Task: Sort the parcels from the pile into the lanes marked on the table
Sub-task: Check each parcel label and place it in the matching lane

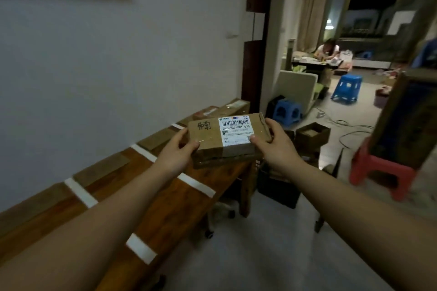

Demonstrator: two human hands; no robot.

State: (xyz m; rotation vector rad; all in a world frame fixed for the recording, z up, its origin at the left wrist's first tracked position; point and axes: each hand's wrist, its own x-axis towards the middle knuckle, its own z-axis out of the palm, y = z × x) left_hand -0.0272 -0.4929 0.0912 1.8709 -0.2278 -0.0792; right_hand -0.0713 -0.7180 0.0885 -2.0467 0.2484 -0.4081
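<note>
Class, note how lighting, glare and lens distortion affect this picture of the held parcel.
Head view: dim indoor light; the label on the parcel reads clearly, faint sheen on its tape; wide lens stretches the table toward the corner; red stool at right is blurred.

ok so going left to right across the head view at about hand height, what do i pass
left hand → parcel, gripped at both ends → right hand → open cardboard box on the floor → red stool
</note>
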